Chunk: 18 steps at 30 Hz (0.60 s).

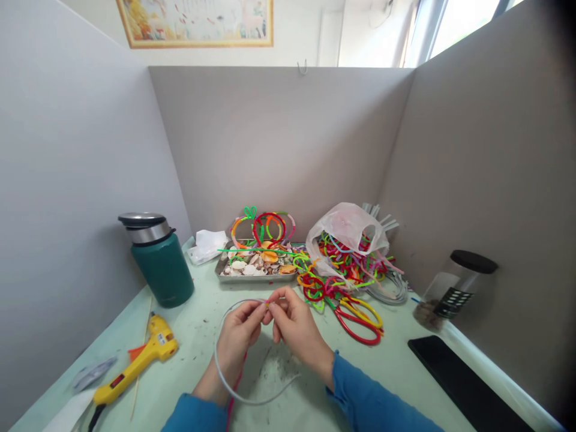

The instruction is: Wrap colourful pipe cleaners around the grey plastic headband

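Note:
My left hand pinches a grey wire near one end. The wire curves in a wide open loop around the left wrist, and its free end points right. A pink pipe cleaner hangs below the left hand toward the table's front edge. Thumb and fingers of my right hand are closed at the same spot, where a small bit of pink and orange shows at the wire. The fingertips of both hands nearly touch and partly hide the join.
Behind the hands stands a metal tray of shells with coloured rings on it. At right are a plastic bag of pipe cleaners, scissors, a jar and a black phone-like slab. A green bottle and yellow glue gun occupy the left.

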Tool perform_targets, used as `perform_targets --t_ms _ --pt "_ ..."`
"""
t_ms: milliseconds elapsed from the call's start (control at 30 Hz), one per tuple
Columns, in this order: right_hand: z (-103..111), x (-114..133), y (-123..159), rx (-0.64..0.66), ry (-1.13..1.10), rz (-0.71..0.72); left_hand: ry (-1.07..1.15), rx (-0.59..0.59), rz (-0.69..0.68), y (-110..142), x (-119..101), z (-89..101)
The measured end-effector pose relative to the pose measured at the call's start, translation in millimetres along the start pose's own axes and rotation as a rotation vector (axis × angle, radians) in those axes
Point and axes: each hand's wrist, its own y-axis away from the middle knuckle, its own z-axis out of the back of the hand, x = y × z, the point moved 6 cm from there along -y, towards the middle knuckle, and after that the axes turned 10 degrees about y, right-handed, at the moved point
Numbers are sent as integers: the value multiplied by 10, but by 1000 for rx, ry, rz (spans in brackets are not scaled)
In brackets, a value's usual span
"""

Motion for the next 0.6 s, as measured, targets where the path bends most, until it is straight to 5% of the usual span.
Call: perform_targets --t_ms 600 --pt "-16 178 47 97 -64 45 252 59 17 65 -54 -29"
